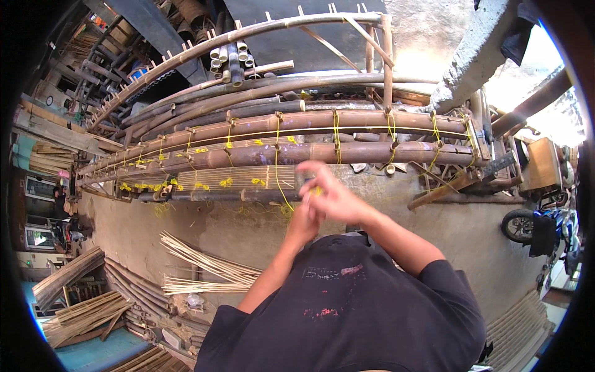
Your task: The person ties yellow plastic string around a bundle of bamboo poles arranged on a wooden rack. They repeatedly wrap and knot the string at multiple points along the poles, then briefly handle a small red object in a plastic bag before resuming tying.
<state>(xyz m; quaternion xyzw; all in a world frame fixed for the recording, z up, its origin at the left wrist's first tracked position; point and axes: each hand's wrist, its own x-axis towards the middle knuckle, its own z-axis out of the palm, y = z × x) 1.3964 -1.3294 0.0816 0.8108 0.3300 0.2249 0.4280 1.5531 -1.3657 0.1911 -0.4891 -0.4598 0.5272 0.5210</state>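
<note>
My right hand [339,197], slightly blurred, is bent over my left hand [302,224] in front of my chest, and the two touch. A small bit of yellow string [317,191] shows among the right fingers, which are curled apart from the raised index finger. The left fingers are closed, their tips partly hidden by the right hand. Just beyond, a long yellow strand [283,193] hangs from the bamboo poles. The nearer pole [365,152] and the farther pole [365,119] carry several yellow string ties. Below them, to the left, lies a panel of thin bamboo slats [248,177].
Pale bamboo strips [204,263] lie on the concrete floor [217,220] at left. Bamboo stacks [83,319] stand at lower left. A curved pegged bamboo rail [248,30] and cut poles [234,62] are at the back. A motorcycle [539,226] stands on the right.
</note>
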